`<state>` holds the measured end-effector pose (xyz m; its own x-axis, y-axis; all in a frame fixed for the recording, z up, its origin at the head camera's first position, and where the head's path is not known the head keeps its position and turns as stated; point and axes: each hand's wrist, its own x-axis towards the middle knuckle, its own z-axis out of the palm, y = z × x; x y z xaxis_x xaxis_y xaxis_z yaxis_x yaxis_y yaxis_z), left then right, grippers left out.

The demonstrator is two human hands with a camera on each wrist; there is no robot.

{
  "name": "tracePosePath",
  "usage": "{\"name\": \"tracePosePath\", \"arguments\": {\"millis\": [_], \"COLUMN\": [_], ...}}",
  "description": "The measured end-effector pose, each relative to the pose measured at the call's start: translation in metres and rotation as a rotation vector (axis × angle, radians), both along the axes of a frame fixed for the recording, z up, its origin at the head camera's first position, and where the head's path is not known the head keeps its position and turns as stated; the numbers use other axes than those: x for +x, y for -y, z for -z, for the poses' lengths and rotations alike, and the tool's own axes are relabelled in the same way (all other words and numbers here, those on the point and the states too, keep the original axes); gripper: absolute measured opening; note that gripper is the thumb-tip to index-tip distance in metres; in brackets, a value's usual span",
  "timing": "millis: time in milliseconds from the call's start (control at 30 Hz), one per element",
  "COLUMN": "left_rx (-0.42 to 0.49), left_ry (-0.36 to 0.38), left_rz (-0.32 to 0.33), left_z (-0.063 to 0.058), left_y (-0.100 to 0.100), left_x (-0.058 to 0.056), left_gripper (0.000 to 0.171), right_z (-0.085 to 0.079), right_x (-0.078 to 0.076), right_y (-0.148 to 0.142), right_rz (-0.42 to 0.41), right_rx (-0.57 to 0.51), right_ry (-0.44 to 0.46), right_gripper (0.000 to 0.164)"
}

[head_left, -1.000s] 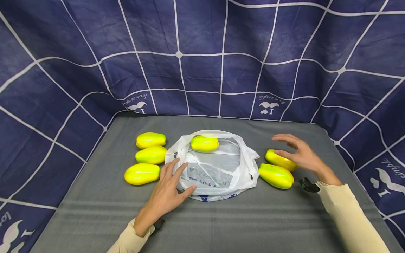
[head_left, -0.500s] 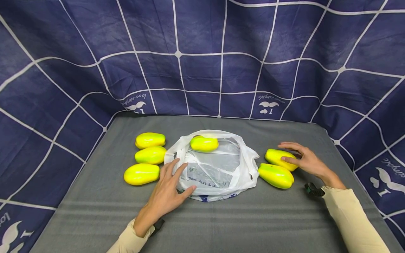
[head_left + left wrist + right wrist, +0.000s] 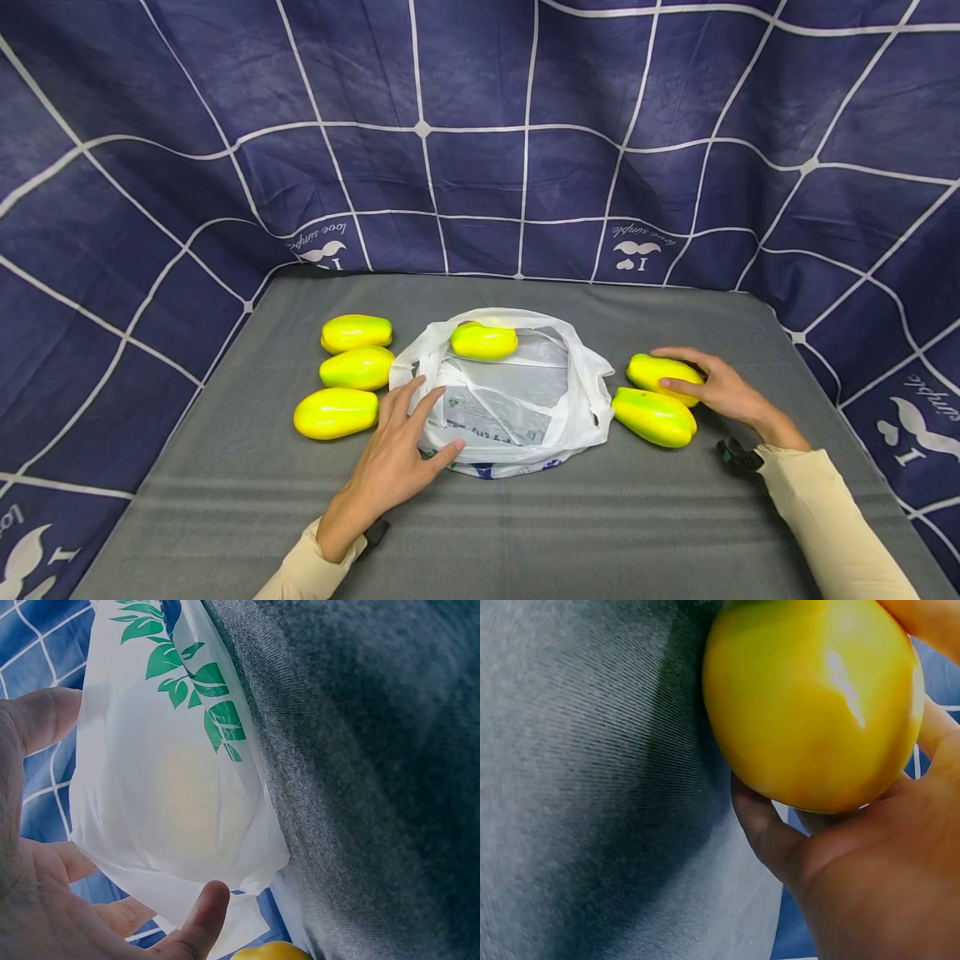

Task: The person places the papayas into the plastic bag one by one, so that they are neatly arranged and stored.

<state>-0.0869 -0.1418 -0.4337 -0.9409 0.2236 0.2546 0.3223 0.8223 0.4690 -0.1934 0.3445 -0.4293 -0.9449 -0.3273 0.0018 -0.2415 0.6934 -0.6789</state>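
Note:
In the head view, my right hand (image 3: 731, 392) grips the right end of a yellow-green papaya (image 3: 651, 372), thumb on the near side and fingers over the far side. The right wrist view shows the rounded end of a papaya (image 3: 810, 712) within the hand. Just in front lies another papaya (image 3: 655, 418). My left hand (image 3: 397, 454), fingers spread and relaxed, rests against the left side of a white plastic bag (image 3: 592, 417). The bag's mouth is open upward, with one papaya (image 3: 483, 342) inside at the back. Green leaf print (image 3: 225, 724) shows on the bag in the left wrist view.
Left of the bag lie three more papayas in a column: a back one (image 3: 356, 333), a middle one (image 3: 357, 367) and a front one (image 3: 336, 413). Grey cloth (image 3: 525, 542) covers the table. A blue checked curtain (image 3: 480, 175) encloses the back and sides.
My right hand has shifted slightly right, then come down and closed round the back papaya on the right. The left hand and the bag have stayed in place.

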Motion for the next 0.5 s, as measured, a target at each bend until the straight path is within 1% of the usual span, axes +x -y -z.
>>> {"name": "tracePosePath", "arguments": {"millis": [167,500], "left_rx": [-0.002,-0.006], "left_ry": [0.005,0.006], "left_rz": [-0.001,0.002], "left_z": [-0.0002,0.0001], "left_y": [0.0002,-0.0001], "left_x": [-0.0002,-0.0001], "left_gripper": [0.076,0.076], "right_z": [0.0006,0.0023], "right_x": [0.0009,-0.0010], "right_y": [0.0013,0.0012], "right_rz": [0.004,-0.004], "right_rx": [0.000,0.019], "right_ry": [0.050,0.073], "right_gripper": [0.051,0.053]}}
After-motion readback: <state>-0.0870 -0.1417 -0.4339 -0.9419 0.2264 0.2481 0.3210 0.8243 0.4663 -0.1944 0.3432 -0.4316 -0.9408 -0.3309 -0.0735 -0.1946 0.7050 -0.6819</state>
